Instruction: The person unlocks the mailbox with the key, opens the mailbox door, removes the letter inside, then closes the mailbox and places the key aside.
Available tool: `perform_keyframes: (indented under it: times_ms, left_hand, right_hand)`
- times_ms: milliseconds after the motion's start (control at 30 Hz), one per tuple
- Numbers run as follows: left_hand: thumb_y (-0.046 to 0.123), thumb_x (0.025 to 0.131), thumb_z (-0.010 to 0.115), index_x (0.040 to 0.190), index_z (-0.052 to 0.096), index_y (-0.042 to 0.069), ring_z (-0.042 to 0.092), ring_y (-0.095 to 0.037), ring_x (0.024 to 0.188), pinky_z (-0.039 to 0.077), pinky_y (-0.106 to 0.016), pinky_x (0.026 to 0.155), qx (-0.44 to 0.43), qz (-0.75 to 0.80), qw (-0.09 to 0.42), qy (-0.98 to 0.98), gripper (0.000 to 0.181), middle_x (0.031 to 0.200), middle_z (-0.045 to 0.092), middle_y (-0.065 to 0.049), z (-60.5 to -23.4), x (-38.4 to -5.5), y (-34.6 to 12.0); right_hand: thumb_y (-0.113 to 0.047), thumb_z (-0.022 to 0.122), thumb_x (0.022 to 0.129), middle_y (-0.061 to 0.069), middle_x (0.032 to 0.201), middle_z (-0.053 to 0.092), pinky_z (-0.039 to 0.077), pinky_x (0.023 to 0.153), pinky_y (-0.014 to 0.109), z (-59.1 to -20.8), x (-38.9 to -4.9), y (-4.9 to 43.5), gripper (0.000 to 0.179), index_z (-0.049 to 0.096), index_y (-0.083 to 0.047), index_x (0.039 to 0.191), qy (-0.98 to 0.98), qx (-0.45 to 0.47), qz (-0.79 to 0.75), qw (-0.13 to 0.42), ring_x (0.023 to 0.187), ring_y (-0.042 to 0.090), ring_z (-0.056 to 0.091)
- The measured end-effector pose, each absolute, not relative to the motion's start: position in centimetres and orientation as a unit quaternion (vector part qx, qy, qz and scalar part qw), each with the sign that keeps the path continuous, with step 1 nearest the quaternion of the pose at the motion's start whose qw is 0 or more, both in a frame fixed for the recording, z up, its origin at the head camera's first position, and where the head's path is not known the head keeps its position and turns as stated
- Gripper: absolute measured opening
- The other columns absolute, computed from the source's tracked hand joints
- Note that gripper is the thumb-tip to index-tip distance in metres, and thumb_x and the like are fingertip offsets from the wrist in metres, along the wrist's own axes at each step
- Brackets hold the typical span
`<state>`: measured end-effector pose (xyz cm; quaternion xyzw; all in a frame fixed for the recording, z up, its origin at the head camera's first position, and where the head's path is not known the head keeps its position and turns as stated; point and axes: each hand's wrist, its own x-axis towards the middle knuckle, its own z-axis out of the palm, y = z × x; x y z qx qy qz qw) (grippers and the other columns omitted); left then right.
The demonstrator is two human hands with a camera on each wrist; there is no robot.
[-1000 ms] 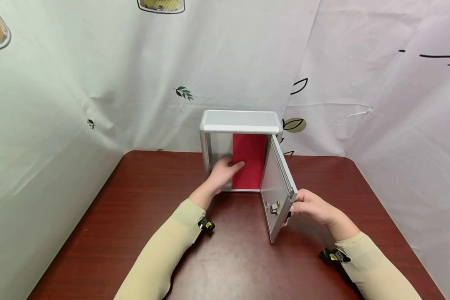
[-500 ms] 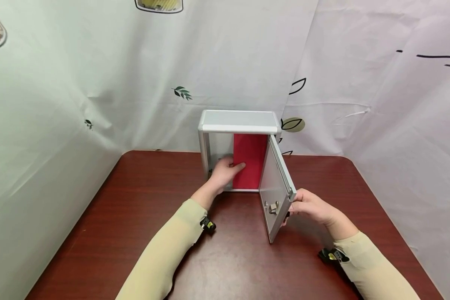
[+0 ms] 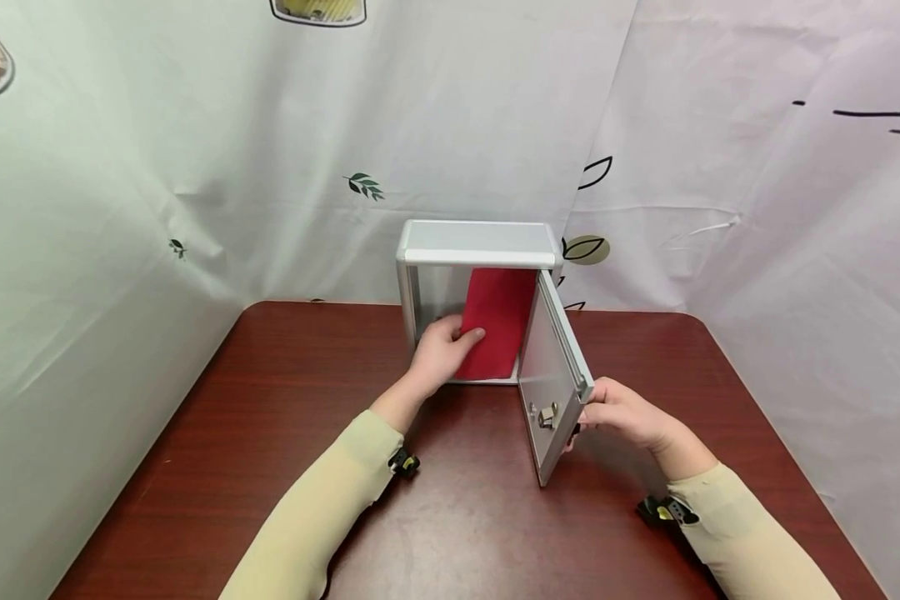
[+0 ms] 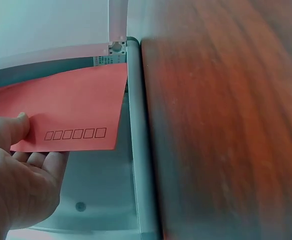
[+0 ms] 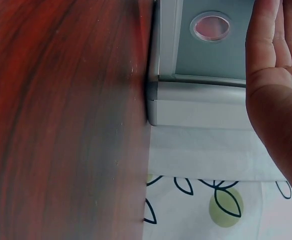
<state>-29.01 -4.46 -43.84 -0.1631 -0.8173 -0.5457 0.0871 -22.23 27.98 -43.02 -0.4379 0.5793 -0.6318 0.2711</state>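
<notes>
A red envelope (image 3: 497, 321), printed with a row of small boxes, leans tilted inside the silver metal box (image 3: 483, 242). My left hand (image 3: 439, 348) pinches its left edge, thumb on the front face and fingers behind. In the left wrist view the envelope (image 4: 71, 107) slants over the box's inner wall, and part of the left hand (image 4: 23, 175) shows. My right hand (image 3: 628, 417) holds the free edge of the swung-out box door (image 3: 555, 375), which has a lock (image 3: 547, 416) on its inner side. In the right wrist view that hand's (image 5: 278, 65) fingertips are cut off.
The box stands at the back of a reddish-brown wooden table (image 3: 450, 517). Behind it hangs a white printed cloth (image 3: 480, 108), and cloth walls flank both sides. A round window (image 5: 212, 26) shows in the door's outer face.
The envelope has gone from upright to tilted, its lower end shifted left and toward me. My left hand has drawn back slightly. The right hand and door stay in place.
</notes>
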Motion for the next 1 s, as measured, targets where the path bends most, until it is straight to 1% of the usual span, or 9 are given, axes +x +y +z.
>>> perform_keyframes:
  times_ms: [67,200,333,500,667,800,1000]
  left_hand:
    - [0.021,0.108,0.075,0.114,0.081,0.002,0.074,-0.021,0.084,0.060,-0.037,0.078,-0.164,-0.539,0.089,-0.821,0.021,0.097,0.082,-0.008,-43.7,-28.5,-4.7]
    - [0.022,0.108,0.075,0.119,0.081,0.004,0.076,-0.021,0.088,0.062,-0.039,0.082,-0.162,-0.536,0.087,-0.824,0.022,0.102,0.082,-0.007,-43.7,-27.6,-5.3]
    - [0.023,0.107,0.076,0.120,0.081,0.006,0.076,-0.021,0.089,0.062,-0.041,0.084,-0.155,-0.538,0.082,-0.824,0.022,0.103,0.083,-0.006,-43.4,-26.7,-5.9]
    - [0.019,0.106,0.078,0.120,0.081,0.005,0.079,-0.024,0.091,0.063,-0.038,0.085,-0.151,-0.558,0.076,-0.812,0.020,0.104,0.083,-0.008,-42.9,-25.5,-7.0]
    - [0.017,0.105,0.079,0.120,0.081,0.003,0.081,-0.027,0.090,0.065,-0.033,0.081,-0.143,-0.585,0.064,-0.796,0.021,0.102,0.084,-0.010,-42.8,-24.6,-8.6]
    - [0.017,0.105,0.079,0.121,0.081,0.003,0.082,-0.028,0.090,0.066,-0.034,0.080,-0.138,-0.596,0.059,-0.789,0.021,0.104,0.084,-0.011,-42.8,-23.9,-10.0]
    - [0.021,0.105,0.081,0.126,0.080,0.005,0.081,-0.030,0.097,0.066,-0.035,0.085,-0.131,-0.604,0.049,-0.785,0.027,0.111,0.083,-0.012,-42.9,-23.2,-12.1]
  right_hand:
    - [0.010,0.047,0.103,0.008,0.103,0.083,0.068,0.085,0.046,-43.1,-22.2,28.0,0.044,0.084,-0.007,0.118,0.579,-0.438,-0.632,0.270,0.091,0.022,0.082]
    - [0.010,0.047,0.103,0.008,0.103,0.083,0.068,0.085,0.046,-43.1,-22.2,28.0,0.043,0.084,-0.006,0.117,0.579,-0.439,-0.632,0.269,0.091,0.022,0.082]
    - [0.010,0.047,0.104,0.009,0.104,0.084,0.068,0.085,0.047,-43.1,-22.2,28.0,0.044,0.084,-0.007,0.118,0.578,-0.439,-0.632,0.271,0.092,0.023,0.082]
    - [0.009,0.048,0.104,0.009,0.103,0.084,0.068,0.084,0.046,-42.9,-22.0,28.0,0.042,0.084,-0.007,0.117,0.589,-0.425,-0.631,0.271,0.092,0.023,0.082]
    - [0.008,0.050,0.104,0.010,0.101,0.084,0.068,0.085,0.045,-42.9,-21.9,27.9,0.037,0.084,-0.003,0.114,0.592,-0.421,-0.630,0.273,0.091,0.024,0.082]
    - [0.008,0.049,0.105,0.010,0.100,0.083,0.068,0.086,0.044,-42.9,-22.0,27.8,0.037,0.084,-0.003,0.112,0.589,-0.427,-0.629,0.273,0.090,0.026,0.082]
    - [0.010,0.046,0.105,0.009,0.102,0.084,0.068,0.085,0.046,-42.6,-21.9,27.8,0.042,0.084,-0.004,0.115,0.587,-0.437,-0.627,0.267,0.090,0.025,0.082]
